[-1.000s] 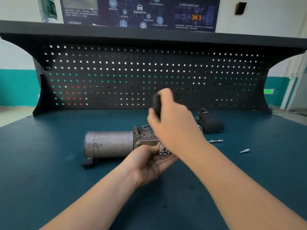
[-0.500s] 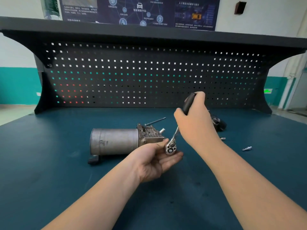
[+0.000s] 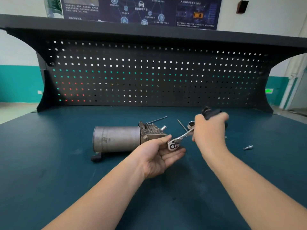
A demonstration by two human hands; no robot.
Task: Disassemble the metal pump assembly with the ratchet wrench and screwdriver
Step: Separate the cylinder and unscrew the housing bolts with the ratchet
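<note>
The metal pump assembly (image 3: 117, 141) lies on its side on the bench, a grey cylinder with a finned head (image 3: 152, 130) at its right end. The ratchet wrench (image 3: 180, 139) hangs just right of that head, slanting up to the right. My left hand (image 3: 157, 156) lies palm up under the wrench's round head (image 3: 172, 146) and pinches it between thumb and fingers. My right hand (image 3: 208, 130) grips the black handle, whose end is blurred. No socket or bolt shows under the wrench head.
A thin dark rod (image 3: 157, 120) lies behind the pump, a second one (image 3: 182, 125) and a metal ring (image 3: 191, 124) lie to its right. A loose bolt (image 3: 248, 147) sits far right. A black part (image 3: 206, 111) is half hidden behind my right hand. The pegboard (image 3: 149, 75) closes the back.
My right hand has swung the wrench handle from upright down to the right. My left hand has stayed at the wrench head. The camera has shifted slightly.
</note>
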